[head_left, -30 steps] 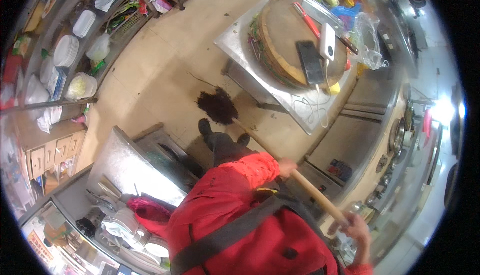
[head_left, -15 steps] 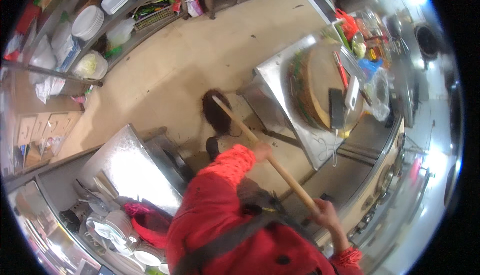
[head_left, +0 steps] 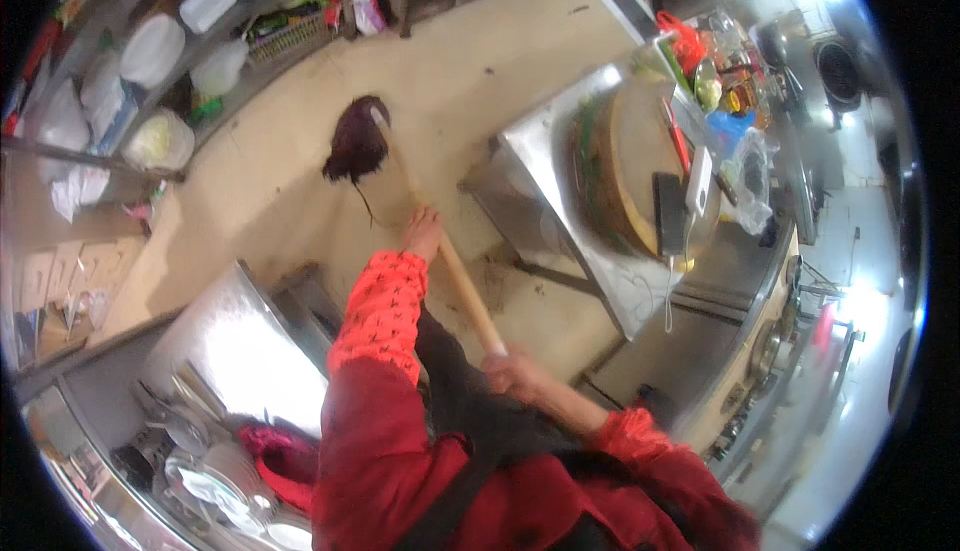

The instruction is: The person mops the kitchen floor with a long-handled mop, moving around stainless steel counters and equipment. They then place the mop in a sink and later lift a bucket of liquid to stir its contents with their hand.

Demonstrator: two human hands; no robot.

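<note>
Both hands are closed around the wooden handle of a mop (head_left: 468,296). My left hand (head_left: 422,232) grips it partway along the shaft, with that arm stretched forward. Nearer my body, my right hand (head_left: 512,372) holds the upper end of the handle. The dark, stringy mop head (head_left: 358,143) lies on the beige floor (head_left: 270,176) ahead and to the left, one loose strand trailing from it toward me.
Right of the mop stands a steel table (head_left: 545,166) bearing a round chopping block (head_left: 640,166). A bright steel counter (head_left: 240,341) is at the left, near stacked dishes (head_left: 225,471). Shelves (head_left: 235,69) with white plates and bags line the far left.
The mop head has slid forward and left across the floor. My left arm has stretched forward, and my right hand has moved left and forward, in front of my body.
</note>
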